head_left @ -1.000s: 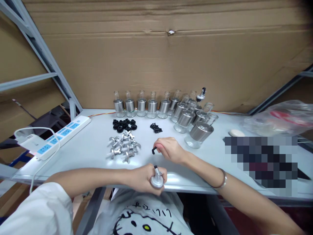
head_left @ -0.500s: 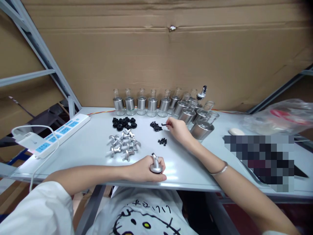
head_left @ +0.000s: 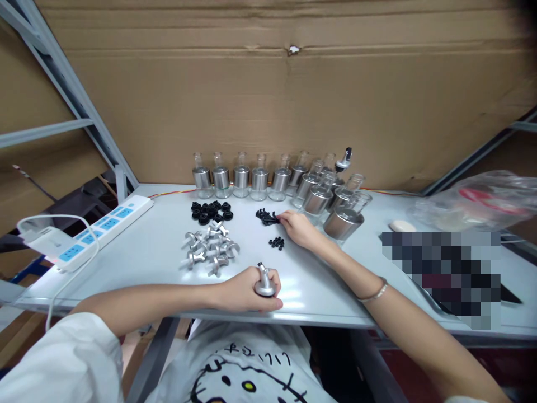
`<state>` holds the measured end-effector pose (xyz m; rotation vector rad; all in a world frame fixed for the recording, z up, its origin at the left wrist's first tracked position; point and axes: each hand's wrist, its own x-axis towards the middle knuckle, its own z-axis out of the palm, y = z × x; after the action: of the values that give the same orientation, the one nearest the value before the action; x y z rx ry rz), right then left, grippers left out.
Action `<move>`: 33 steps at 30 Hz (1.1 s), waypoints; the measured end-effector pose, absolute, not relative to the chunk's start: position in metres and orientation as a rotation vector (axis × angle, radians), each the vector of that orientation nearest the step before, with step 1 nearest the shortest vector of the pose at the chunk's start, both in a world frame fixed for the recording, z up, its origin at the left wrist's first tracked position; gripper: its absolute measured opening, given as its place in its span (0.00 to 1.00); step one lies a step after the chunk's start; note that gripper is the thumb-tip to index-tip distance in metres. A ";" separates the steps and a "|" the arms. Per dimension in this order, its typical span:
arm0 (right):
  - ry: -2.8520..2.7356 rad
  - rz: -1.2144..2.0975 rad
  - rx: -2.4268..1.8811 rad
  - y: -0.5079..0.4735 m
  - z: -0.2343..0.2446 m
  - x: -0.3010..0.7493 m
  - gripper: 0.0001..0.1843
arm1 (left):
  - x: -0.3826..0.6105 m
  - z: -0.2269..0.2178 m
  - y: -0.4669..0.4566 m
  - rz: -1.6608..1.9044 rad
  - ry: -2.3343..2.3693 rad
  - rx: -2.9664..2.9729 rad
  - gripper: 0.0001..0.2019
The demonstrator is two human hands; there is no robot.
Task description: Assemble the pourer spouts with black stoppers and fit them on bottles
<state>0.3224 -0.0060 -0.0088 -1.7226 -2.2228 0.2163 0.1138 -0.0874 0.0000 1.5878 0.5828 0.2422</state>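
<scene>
One pourer [head_left: 265,286], silver, with a slanted spout, black tip and broad round base, is upright in the left hand [head_left: 243,289], fingers wrapped around it, near the table's [head_left: 138,254] front edge. The right hand's [head_left: 298,229] fingertips meet one heap of black levers [head_left: 264,216]; whether they pinch one, I cannot tell. Nearby lie roughly ten black beads [head_left: 277,243], about ten silver tops [head_left: 215,249] and a dozen or so black stoppers [head_left: 212,212]. Behind, five bottles [head_left: 259,180] line up, more clustered rightward, overlapping.
</scene>
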 end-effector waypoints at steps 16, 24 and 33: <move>-1.912 0.669 -1.504 -0.003 -0.018 0.325 0.23 | 0.116 -0.012 -0.086 0.418 0.557 1.446 0.19; -1.848 0.845 -1.171 -0.020 0.004 0.314 0.20 | 0.118 -0.012 -0.080 0.341 0.576 1.405 0.21; -1.766 1.591 -0.658 -0.057 0.017 0.290 0.21 | 0.118 -0.011 -0.079 0.319 0.452 1.350 0.20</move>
<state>0.2903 -0.0566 0.0167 -0.6579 -1.7657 1.5906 0.1180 -0.0791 -0.0106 1.3497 0.4521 0.3188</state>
